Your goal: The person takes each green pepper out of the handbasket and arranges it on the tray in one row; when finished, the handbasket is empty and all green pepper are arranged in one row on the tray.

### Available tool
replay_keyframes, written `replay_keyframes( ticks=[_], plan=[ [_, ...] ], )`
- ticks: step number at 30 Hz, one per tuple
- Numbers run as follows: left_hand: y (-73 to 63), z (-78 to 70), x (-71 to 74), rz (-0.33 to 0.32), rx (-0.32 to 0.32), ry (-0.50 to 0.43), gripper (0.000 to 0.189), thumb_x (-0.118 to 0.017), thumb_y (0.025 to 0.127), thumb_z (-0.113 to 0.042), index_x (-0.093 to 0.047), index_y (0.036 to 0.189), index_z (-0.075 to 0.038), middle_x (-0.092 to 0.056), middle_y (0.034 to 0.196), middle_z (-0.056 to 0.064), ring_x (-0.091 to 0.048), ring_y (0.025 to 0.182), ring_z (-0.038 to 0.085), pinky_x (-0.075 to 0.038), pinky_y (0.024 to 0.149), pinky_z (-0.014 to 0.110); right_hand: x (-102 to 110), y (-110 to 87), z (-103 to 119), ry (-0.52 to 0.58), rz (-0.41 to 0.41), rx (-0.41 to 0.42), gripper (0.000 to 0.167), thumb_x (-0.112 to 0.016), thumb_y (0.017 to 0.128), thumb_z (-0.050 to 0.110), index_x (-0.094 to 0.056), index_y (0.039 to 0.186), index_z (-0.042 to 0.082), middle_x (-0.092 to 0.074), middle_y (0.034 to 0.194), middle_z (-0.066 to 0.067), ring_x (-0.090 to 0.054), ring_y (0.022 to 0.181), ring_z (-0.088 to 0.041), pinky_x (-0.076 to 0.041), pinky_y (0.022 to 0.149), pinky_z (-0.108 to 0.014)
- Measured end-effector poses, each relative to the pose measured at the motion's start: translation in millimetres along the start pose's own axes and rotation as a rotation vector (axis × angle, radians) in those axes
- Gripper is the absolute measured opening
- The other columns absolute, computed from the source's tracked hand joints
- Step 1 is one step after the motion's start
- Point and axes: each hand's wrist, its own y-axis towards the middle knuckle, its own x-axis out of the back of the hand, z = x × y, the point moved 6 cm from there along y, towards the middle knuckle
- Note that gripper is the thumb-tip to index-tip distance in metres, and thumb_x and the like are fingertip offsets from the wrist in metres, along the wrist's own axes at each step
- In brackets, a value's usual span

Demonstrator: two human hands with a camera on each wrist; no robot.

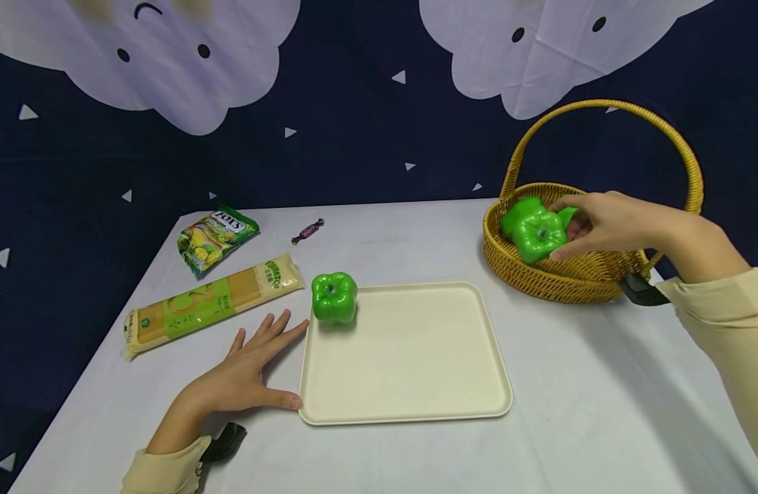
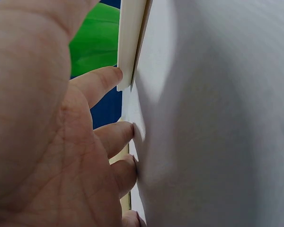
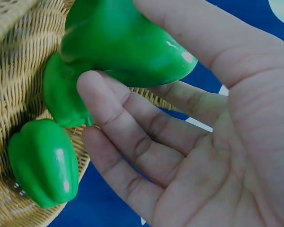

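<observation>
My right hand (image 1: 619, 223) grips a green bell pepper (image 1: 539, 235) at the wicker basket (image 1: 558, 291), thumb on one side and fingers on the other. Two more green bell peppers (image 3: 43, 163) lie in the basket, partly hidden in the head view. With fingers spread, my left hand (image 1: 245, 374) rests on the table, its thumb and index fingertip touching the left edge of a cream tray (image 1: 409, 357). Another green bell pepper (image 1: 334, 298) sits in the tray's far left corner.
Left of the tray lies a pack of noodles (image 1: 212, 305). Behind it are a green snack bag marked FOX'S (image 1: 217, 239) and a small purple wrapped candy (image 1: 307, 231). The basket's tall arched handle (image 1: 607, 104) rises at the right. A dark cloth hangs behind the table.
</observation>
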Motion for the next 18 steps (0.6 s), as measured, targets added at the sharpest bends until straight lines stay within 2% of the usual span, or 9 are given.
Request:
replay_keyframes(
  ticks=[11,18],
  plan=[
    [0.3,-0.2,0.1,0.002,-0.001,-0.003,0.121,-0.094,0.067,-0.067,-0.036,0.169,-0.033,-0.016,0.180,0.022,-0.001,0.166,0.054,0.009,0.122,0.085,4.6,-0.6,21.7,0.068,-0.065,0.035,0.078,-0.091,0.086,0.043,-0.058,0.144,0.003,-0.075,0.110,-0.006,-0.069,0.094,-0.015,-0.056,0.074,-0.021],
    [-0.2,0.0,0.4,0.000,-0.004,0.001,0.121,-0.094,0.067,-0.067,-0.036,0.169,-0.033,-0.016,0.180,0.022,-0.001,0.166,0.054,0.009,0.122,0.085,-0.3,5.3,46.4,0.143,-0.076,0.074,0.076,-0.093,0.084,0.045,-0.061,0.142,0.007,-0.076,0.110,-0.005,-0.071,0.095,-0.014,-0.056,0.077,-0.020]
  ],
)
